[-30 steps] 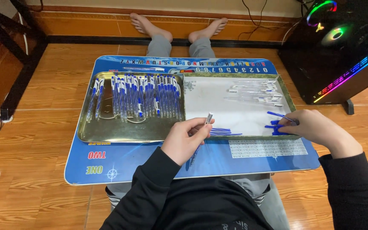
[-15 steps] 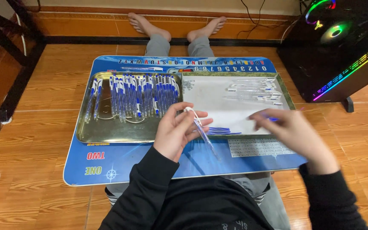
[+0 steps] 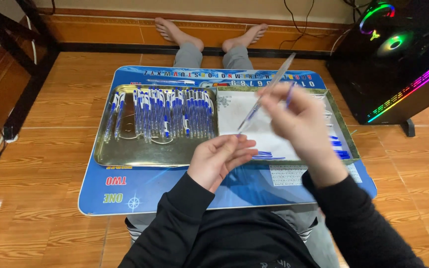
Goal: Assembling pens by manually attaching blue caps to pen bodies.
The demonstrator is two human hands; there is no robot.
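Right hand is raised over the white sheet, fingers pinched shut on a clear pen barrel that slants up toward 1 o'clock, its lower tip pointing down at 7 o'clock toward the left hand; a short blue piece also shows btwn the right fingers, too blurred to tell what it is. Left hand sits just below, palm up, fingers loosely curled & half open, holding nothing I can make out. Both hover over the blue lap bench, approx. at its centre. At 10 o'clock from the hands, a gold metal tray holds a row of blue-and-clear pens lying side by side. White sheet lies in a second tray at 3 o'clock of the first, w/ a few blue pen parts near its right edge and some more just beside the left hand. Dark sleeves cover both arms.
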